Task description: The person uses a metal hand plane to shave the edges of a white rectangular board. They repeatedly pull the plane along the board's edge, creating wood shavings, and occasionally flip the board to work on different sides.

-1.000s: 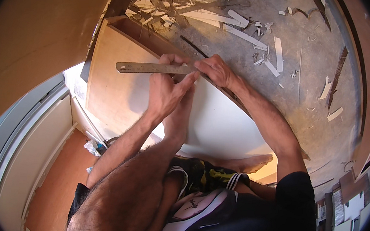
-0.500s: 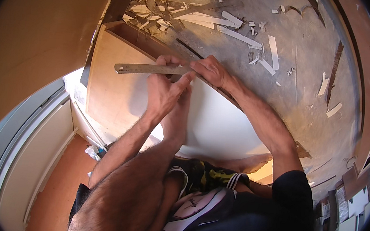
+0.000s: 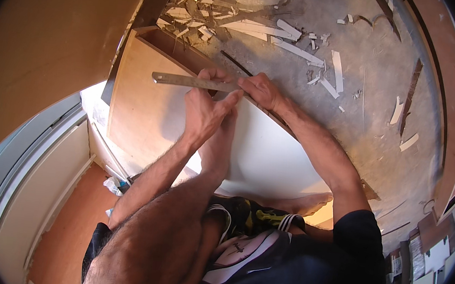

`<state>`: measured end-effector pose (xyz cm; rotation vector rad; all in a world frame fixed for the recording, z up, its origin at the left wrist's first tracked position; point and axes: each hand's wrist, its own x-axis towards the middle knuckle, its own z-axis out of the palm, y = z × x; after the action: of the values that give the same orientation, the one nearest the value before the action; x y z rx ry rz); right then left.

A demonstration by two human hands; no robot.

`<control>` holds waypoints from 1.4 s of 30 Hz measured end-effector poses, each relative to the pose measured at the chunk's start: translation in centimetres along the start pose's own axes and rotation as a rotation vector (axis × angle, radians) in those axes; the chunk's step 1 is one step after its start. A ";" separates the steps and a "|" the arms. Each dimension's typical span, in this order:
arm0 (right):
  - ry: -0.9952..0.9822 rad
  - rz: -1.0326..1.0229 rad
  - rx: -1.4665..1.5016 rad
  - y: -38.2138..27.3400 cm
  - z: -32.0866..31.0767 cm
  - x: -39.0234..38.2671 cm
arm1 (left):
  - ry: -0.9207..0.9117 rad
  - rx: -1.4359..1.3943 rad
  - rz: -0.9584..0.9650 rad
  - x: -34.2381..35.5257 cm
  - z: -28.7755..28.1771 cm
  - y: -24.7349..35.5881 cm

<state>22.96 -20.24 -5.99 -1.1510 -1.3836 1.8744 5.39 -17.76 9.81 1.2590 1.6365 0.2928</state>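
Observation:
My left hand (image 3: 209, 107) is closed on a steel ruler (image 3: 178, 80), its thumb near the ruler's right end and fingers curled behind it. My right hand (image 3: 260, 90) is closed at the wooden edge strip (image 3: 176, 49) of a pale board (image 3: 276, 150), beside the ruler's end; what it holds is hidden. The board has a tan part at left and a white part at right. My bare foot (image 3: 212, 151) rests on it behind my left wrist.
Cut white and dark strips (image 3: 337, 70) litter the grey floor (image 3: 376, 96). A large brown panel (image 3: 44, 34) stands at left above a pale frame (image 3: 48, 162). A curved brown edge (image 3: 454, 99) runs along the right, with stacked boards (image 3: 429, 257) at lower right.
The ruler's free left end has shifted slightly right and up, so the ruler lies nearer level. Both hands stay in almost the same place.

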 end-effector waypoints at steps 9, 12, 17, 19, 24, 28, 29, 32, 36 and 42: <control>0.310 -0.042 -0.303 0.6 -4.6 0.6 | -0.027 -0.017 0.152 0.3 -0.7 -3.2; 0.327 0.173 -0.345 -3.1 -10.6 -1.8 | -0.085 0.091 0.092 0.7 -1.6 -1.9; 0.298 0.270 -0.666 -14.5 -19.1 -12.7 | -0.188 0.300 0.261 3.3 -3.0 -1.4; 0.179 0.459 -0.935 -18.2 -21.3 -19.2 | -0.278 0.397 0.307 4.8 -2.8 -1.0; 0.319 0.548 -1.083 -21.3 -21.5 -38.1 | -0.387 0.422 0.289 7.6 -4.6 -1.1; 0.499 0.893 -0.822 -16.8 -14.1 -52.2 | -0.221 0.624 0.639 9.6 -3.8 -1.0; 0.547 0.953 -0.814 -14.4 -11.5 -55.0 | -0.232 0.574 0.544 9.8 -3.4 -0.9; 0.578 1.046 -0.682 -10.3 -6.1 -57.1 | -0.248 0.654 0.574 9.1 -2.4 1.3; 0.453 1.099 -0.510 -11.8 -4.6 -51.8 | -0.333 0.721 0.963 9.3 -1.2 0.7; 0.412 1.089 -0.590 -10.3 -5.6 -54.8 | -0.707 0.828 0.770 2.9 3.7 3.6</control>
<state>54.07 -58.52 20.54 -2.8220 -1.1585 1.6290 10.66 -15.17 8.95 2.2658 0.5828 -0.3995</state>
